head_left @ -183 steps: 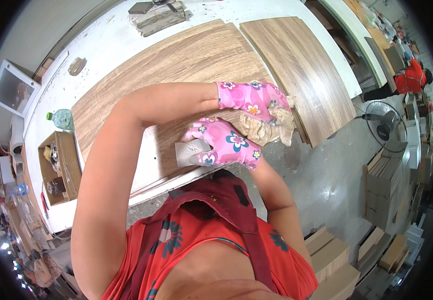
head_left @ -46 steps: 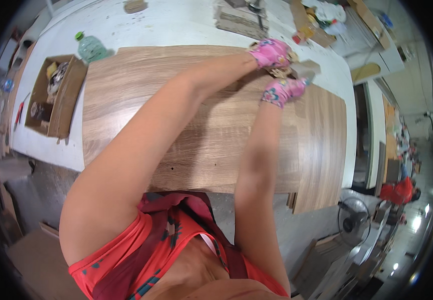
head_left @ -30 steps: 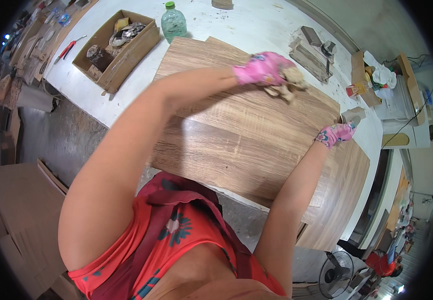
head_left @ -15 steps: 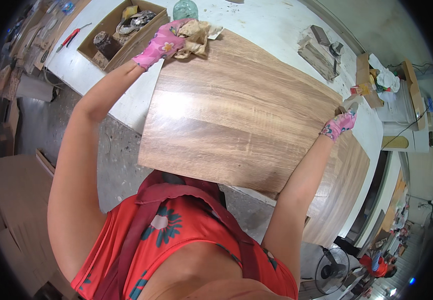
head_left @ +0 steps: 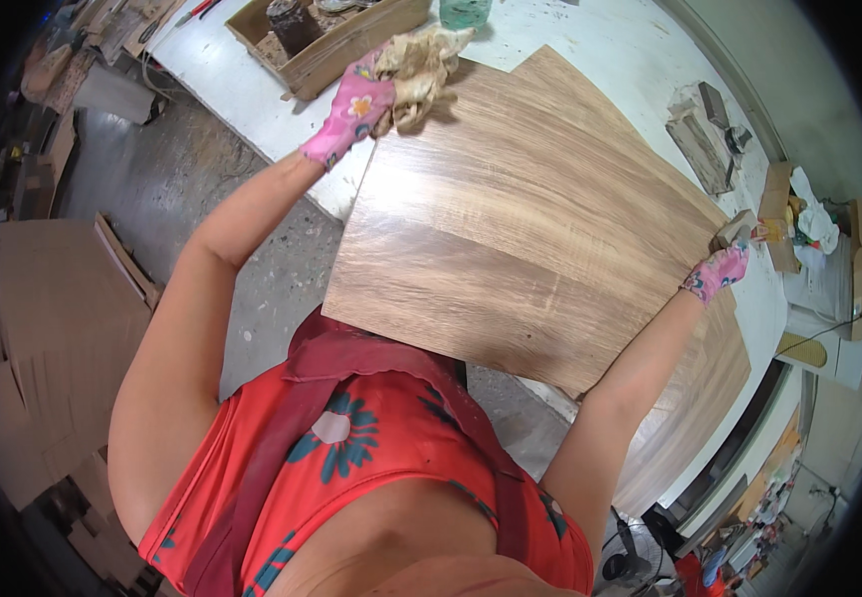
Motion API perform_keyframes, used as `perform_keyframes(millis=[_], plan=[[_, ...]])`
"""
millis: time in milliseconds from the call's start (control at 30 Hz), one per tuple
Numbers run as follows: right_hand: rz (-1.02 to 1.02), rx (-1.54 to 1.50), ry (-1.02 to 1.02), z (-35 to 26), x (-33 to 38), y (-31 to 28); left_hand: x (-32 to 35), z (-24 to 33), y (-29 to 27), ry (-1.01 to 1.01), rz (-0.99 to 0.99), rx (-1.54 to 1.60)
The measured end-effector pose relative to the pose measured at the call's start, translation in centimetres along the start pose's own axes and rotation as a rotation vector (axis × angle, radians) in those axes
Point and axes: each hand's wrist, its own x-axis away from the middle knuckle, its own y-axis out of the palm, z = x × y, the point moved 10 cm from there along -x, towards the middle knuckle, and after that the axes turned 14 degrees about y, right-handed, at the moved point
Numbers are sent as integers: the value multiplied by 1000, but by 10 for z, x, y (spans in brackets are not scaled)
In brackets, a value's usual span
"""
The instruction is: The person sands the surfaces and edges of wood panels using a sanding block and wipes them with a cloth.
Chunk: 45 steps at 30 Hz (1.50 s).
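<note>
My left hand (head_left: 356, 109), in a pink floral glove, is closed around a crumpled tan rag (head_left: 421, 78) at the far left corner of a wood-grain board (head_left: 471, 219). The board's near edge lies close to my apron. My right hand (head_left: 718, 274), gloved alike, is over the board's right end, its fingers closed on a small grey-brown block (head_left: 733, 231) whose kind I cannot make out. Beyond the board's far edge, the corner of another wood-grain board (head_left: 560, 85) sticks out from underneath.
A cardboard box (head_left: 351, 52) with a dark jar stands at the far left, beside a greenish glass jar (head_left: 466, 12). Grey blocks (head_left: 700, 149) lie on the white table (head_left: 620, 60) at the far right. A filled carton (head_left: 779, 224) stands beyond my right hand. Cardboard (head_left: 73, 328) leans at left.
The whole view has shifted. The top board has slid toward me and left, showing the board corner beneath. My left hand with the rag has come nearer, away from the glass jar.
</note>
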Motion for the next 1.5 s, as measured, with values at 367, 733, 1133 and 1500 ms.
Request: perform_keyframes(millis=[367, 733, 1133, 1500], plan=[[-13, 33, 55, -12, 13, 19, 187, 50, -2, -83, -74, 618], [232, 1125, -483, -18, -22, 19, 289, 53, -51, -216, -382, 85], [202, 778, -99, -57, 53, -9, 157, -13, -70, 17, -344, -552], [131, 389, 241, -54, 201, -220, 86, -31, -49, 44, -415, -585]])
